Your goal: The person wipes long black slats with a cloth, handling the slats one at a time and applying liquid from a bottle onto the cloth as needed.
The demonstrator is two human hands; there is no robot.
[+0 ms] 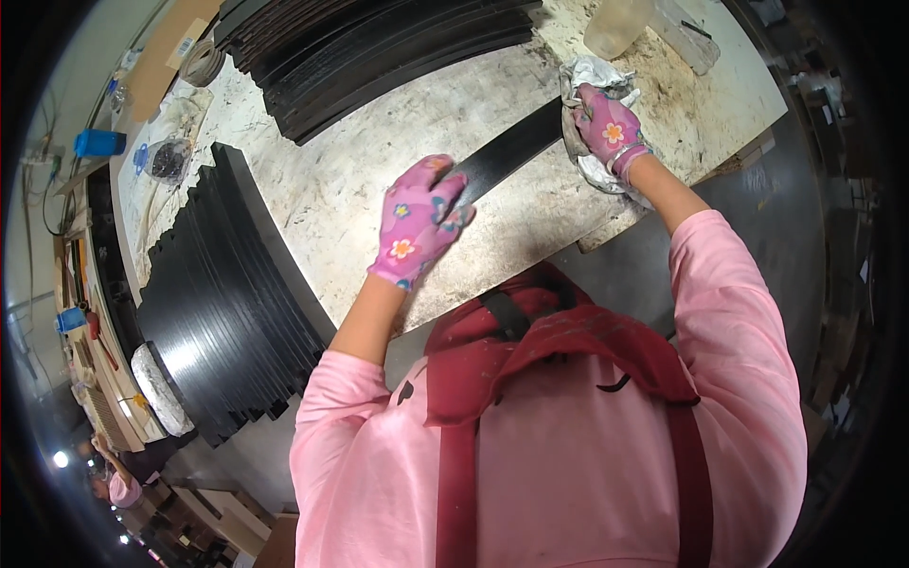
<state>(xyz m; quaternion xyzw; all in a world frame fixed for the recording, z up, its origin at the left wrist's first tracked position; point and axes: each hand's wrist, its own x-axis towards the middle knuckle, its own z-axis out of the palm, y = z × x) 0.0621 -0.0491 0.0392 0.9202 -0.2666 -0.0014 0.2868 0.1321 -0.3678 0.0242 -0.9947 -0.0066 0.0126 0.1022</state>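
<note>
A flat, dark black strip (516, 150) lies slantwise across the stained white table (350, 180). My left hand (417, 220), in a pink flowered glove, is closed around the strip's nearer left end. At the far right end my right hand (608, 128), in a matching glove, grips a crumpled white rag (598, 72) and presses it on the strip. The rag and fingers hide that end. Left of my left hand, a big stack of similar black strips (227, 303) overhangs the table edge. More black strips (379, 62) are piled along the far side.
A cloudy plastic jug (615, 26) and a clear container (689, 43) stand at the far right. A roll of tape (202, 63), a bag with dark contents (170, 161) and a blue container (99, 143) are at the left. Another person (123, 488) shows at the lower left.
</note>
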